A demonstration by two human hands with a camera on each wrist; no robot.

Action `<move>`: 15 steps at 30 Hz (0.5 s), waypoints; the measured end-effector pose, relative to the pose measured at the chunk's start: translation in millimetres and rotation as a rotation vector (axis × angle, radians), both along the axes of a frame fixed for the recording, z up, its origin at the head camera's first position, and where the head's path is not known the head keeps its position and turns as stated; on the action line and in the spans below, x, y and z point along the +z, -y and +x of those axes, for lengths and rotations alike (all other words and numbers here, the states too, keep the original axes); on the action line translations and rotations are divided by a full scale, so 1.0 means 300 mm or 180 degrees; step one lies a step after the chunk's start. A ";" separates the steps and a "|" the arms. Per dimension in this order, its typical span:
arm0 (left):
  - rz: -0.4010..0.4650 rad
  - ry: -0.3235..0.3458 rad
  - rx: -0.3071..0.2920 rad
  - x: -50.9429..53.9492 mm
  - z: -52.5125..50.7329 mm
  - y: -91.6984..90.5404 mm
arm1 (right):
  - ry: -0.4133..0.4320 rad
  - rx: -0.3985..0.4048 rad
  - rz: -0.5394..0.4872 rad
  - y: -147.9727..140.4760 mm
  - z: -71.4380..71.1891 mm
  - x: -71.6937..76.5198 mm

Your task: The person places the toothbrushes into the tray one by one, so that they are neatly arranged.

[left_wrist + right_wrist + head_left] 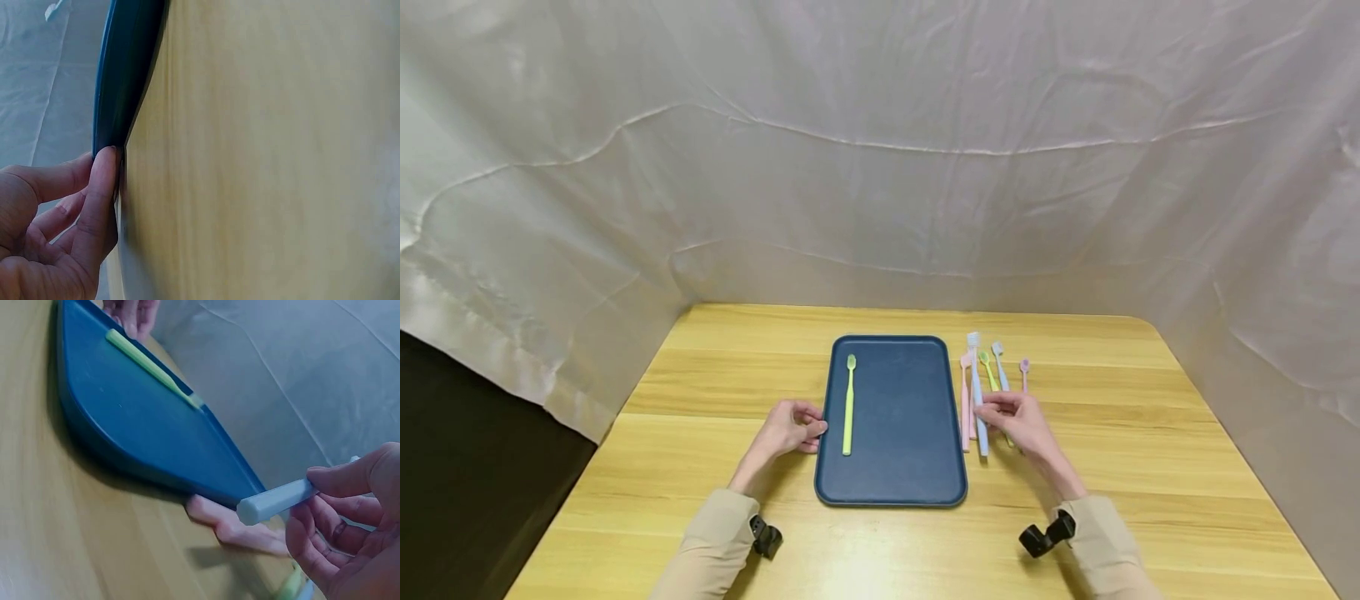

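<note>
A dark blue tray lies on the table with one yellow-green toothbrush on its left part, bristles at the far end. My left hand pinches the tray's left rim between thumb and finger, which shows close up in the left wrist view. Over the tray's right side, my right hand pinches a light blue toothbrush by its handle, held above the table. Beneath and around that hand lie pink toothbrushes, a yellow-green one, another light blue one and a purple-headed one.
The wooden table extends on both sides of the tray. Pale grey sheeting hangs behind the table and along its sides. A dark area is at the far left. Black wrist cameras sit on both sleeves.
</note>
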State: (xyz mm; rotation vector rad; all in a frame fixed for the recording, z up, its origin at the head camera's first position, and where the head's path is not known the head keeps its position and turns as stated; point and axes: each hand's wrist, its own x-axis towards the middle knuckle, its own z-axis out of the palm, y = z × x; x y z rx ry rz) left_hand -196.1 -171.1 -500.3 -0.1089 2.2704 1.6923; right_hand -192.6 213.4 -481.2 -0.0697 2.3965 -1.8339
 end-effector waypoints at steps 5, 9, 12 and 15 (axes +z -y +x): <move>-0.0015 0.0011 0.0000 0.003 0.003 -0.002 | 0.0051 0.0080 -0.0076 0.056 -0.003 -0.007; -0.0016 0.0023 -0.0013 0.005 0.002 -0.002 | 0.0145 0.0120 -0.0153 0.102 -0.003 -0.009; -0.0013 0.0031 -0.0014 0.006 0.001 -0.001 | 0.0150 0.0171 -0.0220 0.134 -0.005 -0.014; -0.0016 0.0030 -0.0008 0.006 0.001 0.000 | 0.0153 0.0187 -0.0282 0.167 -0.009 -0.022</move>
